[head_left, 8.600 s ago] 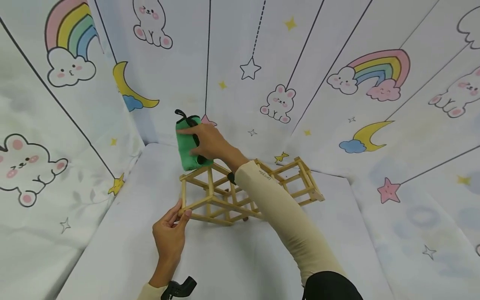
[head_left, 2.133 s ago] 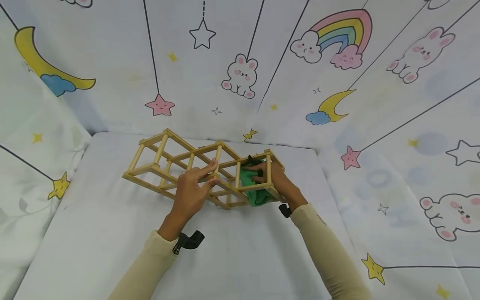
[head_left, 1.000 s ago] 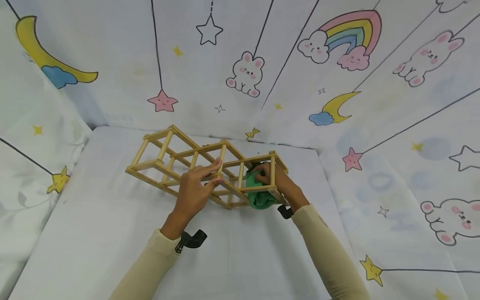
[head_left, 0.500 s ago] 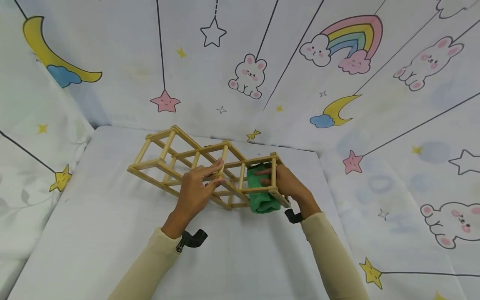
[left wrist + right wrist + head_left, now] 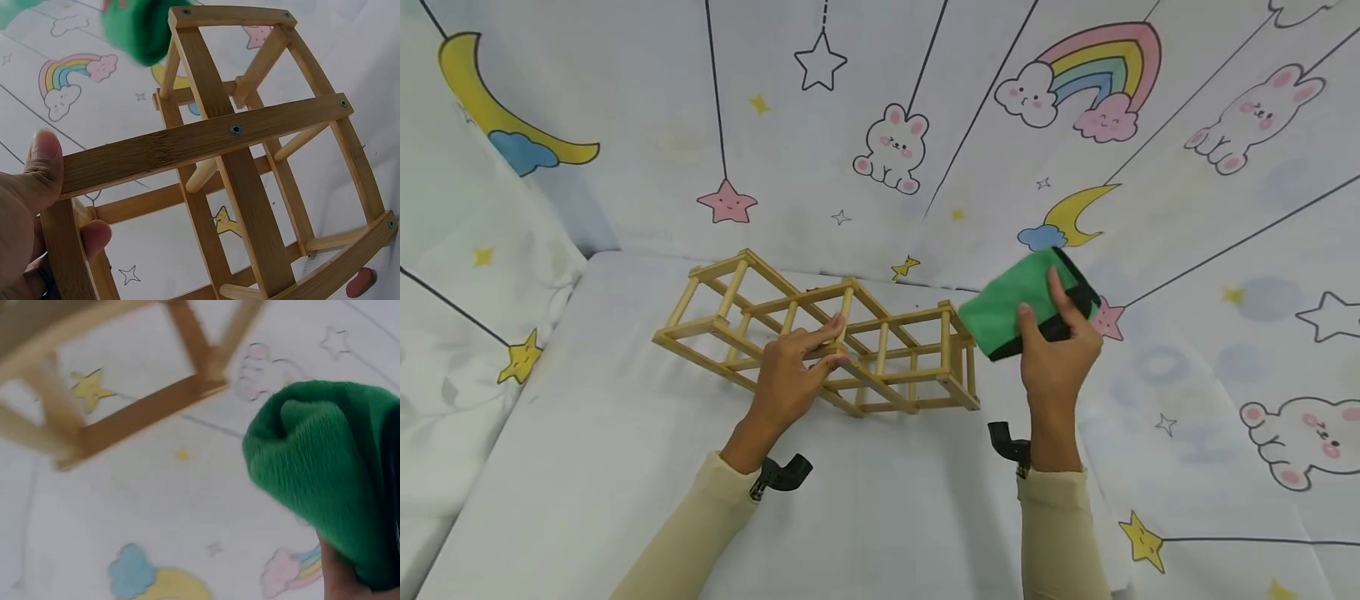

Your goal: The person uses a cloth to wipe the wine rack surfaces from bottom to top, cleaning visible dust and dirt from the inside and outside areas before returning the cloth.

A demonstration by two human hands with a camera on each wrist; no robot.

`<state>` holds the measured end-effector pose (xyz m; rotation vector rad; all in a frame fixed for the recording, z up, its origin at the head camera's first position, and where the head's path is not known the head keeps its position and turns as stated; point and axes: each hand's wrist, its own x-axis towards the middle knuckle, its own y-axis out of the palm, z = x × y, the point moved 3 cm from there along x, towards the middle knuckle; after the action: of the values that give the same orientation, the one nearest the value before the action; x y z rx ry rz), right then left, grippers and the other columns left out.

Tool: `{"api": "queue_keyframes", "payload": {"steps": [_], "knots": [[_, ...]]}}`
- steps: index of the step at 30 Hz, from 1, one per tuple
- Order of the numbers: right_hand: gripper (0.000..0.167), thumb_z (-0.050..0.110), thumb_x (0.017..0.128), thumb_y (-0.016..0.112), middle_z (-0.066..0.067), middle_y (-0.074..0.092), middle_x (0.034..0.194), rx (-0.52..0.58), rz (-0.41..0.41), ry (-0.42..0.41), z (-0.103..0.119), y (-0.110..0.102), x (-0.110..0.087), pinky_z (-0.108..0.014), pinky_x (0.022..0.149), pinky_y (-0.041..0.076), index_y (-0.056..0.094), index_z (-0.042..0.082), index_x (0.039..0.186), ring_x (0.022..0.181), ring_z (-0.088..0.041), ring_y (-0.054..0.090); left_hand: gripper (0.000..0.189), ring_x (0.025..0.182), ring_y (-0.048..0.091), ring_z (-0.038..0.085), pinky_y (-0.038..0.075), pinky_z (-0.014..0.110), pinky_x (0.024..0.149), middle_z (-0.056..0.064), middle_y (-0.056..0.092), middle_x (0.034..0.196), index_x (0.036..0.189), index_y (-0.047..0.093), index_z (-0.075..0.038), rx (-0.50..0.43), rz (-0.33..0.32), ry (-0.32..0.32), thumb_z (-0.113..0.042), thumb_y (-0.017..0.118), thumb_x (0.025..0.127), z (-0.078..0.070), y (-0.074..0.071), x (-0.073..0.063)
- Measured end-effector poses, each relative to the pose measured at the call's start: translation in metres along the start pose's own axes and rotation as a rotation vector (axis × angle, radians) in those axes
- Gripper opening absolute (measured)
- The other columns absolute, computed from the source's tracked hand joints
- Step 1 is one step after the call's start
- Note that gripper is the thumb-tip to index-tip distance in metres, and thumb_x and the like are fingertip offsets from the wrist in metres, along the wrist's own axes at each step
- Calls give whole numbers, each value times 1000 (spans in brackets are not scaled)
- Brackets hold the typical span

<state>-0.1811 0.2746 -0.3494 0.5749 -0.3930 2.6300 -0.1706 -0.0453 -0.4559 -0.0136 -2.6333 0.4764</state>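
Observation:
In the head view a light wooden lattice rack (image 5: 946, 342) stands on the white surface. My left hand (image 5: 786, 375) grips it near the middle, thumb and fingers around a corner where slats meet a post. The left wrist view shows the thumb on a flat slat (image 5: 150, 153) with screw heads at its joints. My right hand (image 5: 1060, 358) holds a rolled green towel (image 5: 1015, 296) with black edging, raised beyond the rack's right end. Up close in the right wrist view, the towel (image 5: 312, 462) shows its rolled, fuzzy end. The rack's cells hold nothing.
The white surface (image 5: 850, 533) stretches in front of the rack. Behind and at the sides hangs a white backdrop (image 5: 647, 108) printed with rabbits, stars, moons and rainbows. Black camera mounts (image 5: 786, 473) sit on both wrists.
The right hand has drawn the towel out of the rack's right end, up and to the right. Long before, it held the towel at the left end. The left hand keeps its recent grip.

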Motion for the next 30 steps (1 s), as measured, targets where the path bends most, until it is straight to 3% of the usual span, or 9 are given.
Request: {"api": "queue_keyframes", "payload": {"steps": [2, 4, 10, 12, 15, 18, 22, 27, 30], "knots": [[65, -5, 90, 79, -20, 54, 154, 56, 108, -23, 11, 14, 5, -21, 94, 59, 66, 26, 145, 130, -28, 63, 58, 86, 67, 21, 38, 27, 60, 1, 69, 141, 141, 69, -12, -8, -7, -2, -22, 86, 86, 0, -1, -1], [70, -1, 91, 82, -20, 54, 153, -16, 253, -48, 14, 32, 8, -28, 96, 61, 62, 30, 149, 131, -32, 62, 58, 86, 68, 20, 37, 27, 60, 1, 69, 140, 140, 69, -12, -15, -11, -4, -22, 86, 86, 0, -1, -1], [50, 5, 90, 85, -20, 66, 142, -430, 654, -144, -10, 78, 15, -53, 96, 61, 73, 14, 138, 126, -38, 67, 58, 89, 69, 21, 38, 27, 60, 1, 69, 140, 140, 69, -11, -25, -9, -4, -22, 86, 86, -2, 1, 0], [44, 3, 90, 85, -23, 69, 136, -577, 820, -161, -17, 88, 13, -53, 94, 62, 74, 5, 132, 122, -39, 68, 59, 89, 69, 21, 39, 27, 60, 1, 69, 140, 140, 69, -11, -24, -7, -9, -22, 86, 85, -3, 2, -1], [43, 2, 88, 85, -21, 72, 131, -723, 992, -257, -23, 98, 10, -49, 93, 61, 76, 6, 130, 118, -36, 70, 59, 90, 70, 23, 40, 26, 60, 2, 69, 140, 140, 69, -10, -20, -11, -2, -22, 87, 85, -2, 2, -1], [33, -1, 87, 85, -20, 76, 120, -725, 939, -419, -25, 104, 15, -50, 93, 59, 81, 6, 118, 111, -37, 69, 59, 93, 72, 25, 42, 27, 60, 3, 70, 139, 140, 69, -10, -11, -26, 4, -22, 87, 85, -2, 1, 1], [19, -3, 84, 87, -24, 75, 113, -589, 777, -449, -25, 102, 27, -54, 92, 58, 83, 3, 102, 107, -40, 64, 58, 101, 75, 27, 51, 33, 62, 3, 70, 139, 139, 69, -9, -15, -31, -1, -22, 87, 85, -1, 1, 2], [23, 3, 84, 89, -18, 75, 112, -638, 948, -391, -33, 106, 35, -51, 93, 57, 84, 6, 107, 106, -33, 62, 58, 104, 75, 29, 55, 38, 64, 4, 70, 139, 138, 69, -8, -27, -32, -4, -22, 87, 85, -1, 2, 1], [20, 5, 85, 90, -19, 77, 110, -642, 914, -402, -34, 106, 39, -52, 94, 54, 85, 6, 104, 105, -35, 63, 58, 106, 75, 28, 58, 36, 67, 4, 69, 139, 139, 69, -8, -31, -26, -4, -22, 86, 85, -2, 3, 2]]}}
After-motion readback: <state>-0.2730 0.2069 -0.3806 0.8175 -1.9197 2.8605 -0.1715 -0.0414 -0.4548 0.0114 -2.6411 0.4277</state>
